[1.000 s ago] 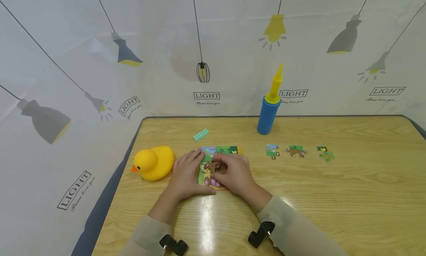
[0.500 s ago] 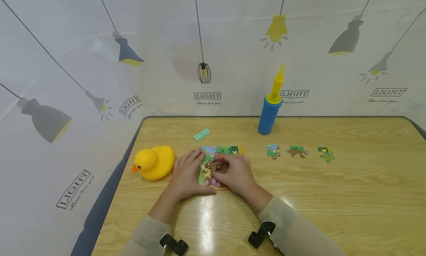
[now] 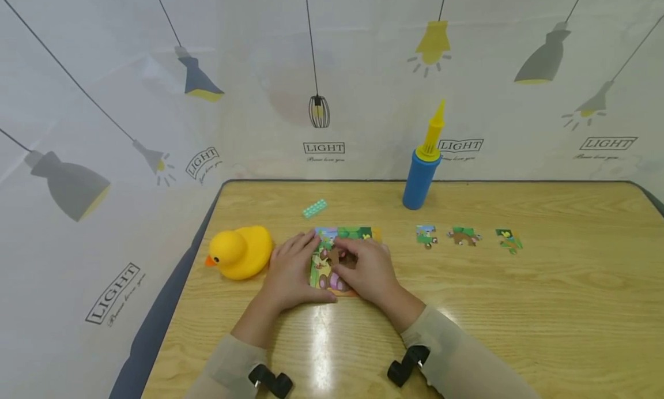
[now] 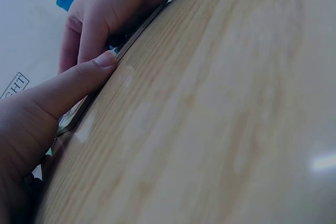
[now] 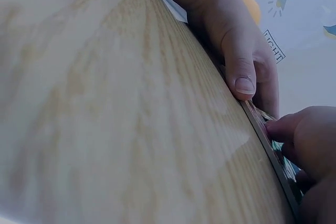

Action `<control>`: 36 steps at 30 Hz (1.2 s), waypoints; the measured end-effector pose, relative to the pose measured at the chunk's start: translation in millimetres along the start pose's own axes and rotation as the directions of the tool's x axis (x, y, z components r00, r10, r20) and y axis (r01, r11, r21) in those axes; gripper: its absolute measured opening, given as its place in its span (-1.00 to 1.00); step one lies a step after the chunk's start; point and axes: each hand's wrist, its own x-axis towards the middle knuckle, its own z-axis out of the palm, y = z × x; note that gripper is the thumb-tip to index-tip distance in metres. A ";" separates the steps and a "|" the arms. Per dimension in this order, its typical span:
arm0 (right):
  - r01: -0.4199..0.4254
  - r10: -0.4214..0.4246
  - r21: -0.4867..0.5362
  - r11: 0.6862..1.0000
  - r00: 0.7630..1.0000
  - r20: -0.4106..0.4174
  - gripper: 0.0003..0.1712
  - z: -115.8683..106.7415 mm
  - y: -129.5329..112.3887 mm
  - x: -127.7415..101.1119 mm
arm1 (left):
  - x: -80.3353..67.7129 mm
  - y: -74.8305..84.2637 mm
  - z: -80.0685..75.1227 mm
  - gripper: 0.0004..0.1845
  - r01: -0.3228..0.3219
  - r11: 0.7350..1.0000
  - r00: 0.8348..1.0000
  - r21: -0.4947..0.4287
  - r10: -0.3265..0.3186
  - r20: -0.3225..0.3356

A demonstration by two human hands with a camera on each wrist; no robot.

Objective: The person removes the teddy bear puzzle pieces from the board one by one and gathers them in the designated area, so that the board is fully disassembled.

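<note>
A colourful jigsaw board (image 3: 349, 234) lies on the wooden table (image 3: 519, 307) in front of me. My left hand (image 3: 290, 269) rests flat on the board's left side, thumb (image 4: 79, 87) pressed along its front edge (image 4: 73, 119). My right hand (image 3: 365, 266) covers the board's right part, its curled fingertips pinching a brown puzzle piece (image 3: 335, 255) over the picture. The right wrist view shows the left thumb (image 5: 239, 66) and the right fingertips (image 5: 299, 132) on the board's edge (image 5: 265, 135). Most of the board is hidden under the hands.
Three loose puzzle pieces (image 3: 425, 235) (image 3: 463, 236) (image 3: 509, 239) lie in a row to the right. A yellow rubber duck (image 3: 240, 252) sits just left of my left hand. A small green brick (image 3: 314, 209) and a blue-and-yellow pump (image 3: 421, 171) stand further back.
The right fingertips have nudged the brown piece slightly on the board. The left hand has stayed where it was.
</note>
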 end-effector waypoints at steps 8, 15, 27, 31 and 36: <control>0.118 -0.122 -0.043 0.992 0.987 -0.107 -0.42 -0.4 3.7 -4.0 | 0.8 -1.2 0.7 0.52 0.008 1.000 1.000 -0.001 -0.008 0.006; 0.208 -0.221 -0.085 0.974 0.955 -0.196 -0.40 -5.9 7.8 -11.9 | -0.4 -2.2 0.7 0.52 0.010 1.000 1.000 -0.001 -0.010 -0.013; 0.135 -0.151 -0.093 0.986 0.970 -0.192 -0.40 -41.3 39.3 -47.4 | 0.6 2.1 2.0 0.51 0.006 1.000 1.000 -0.010 -0.006 0.000; 0.135 -0.156 -0.109 0.985 0.962 -0.224 -0.41 -56.1 56.2 -59.6 | 0.5 1.8 2.0 0.51 0.004 1.000 1.000 -0.005 -0.004 0.000; 0.134 -0.169 -0.145 0.980 0.948 -0.271 -0.40 -72.1 74.5 -71.8 | -0.1 0.6 1.9 0.51 0.003 1.000 1.000 -0.009 -0.003 -0.013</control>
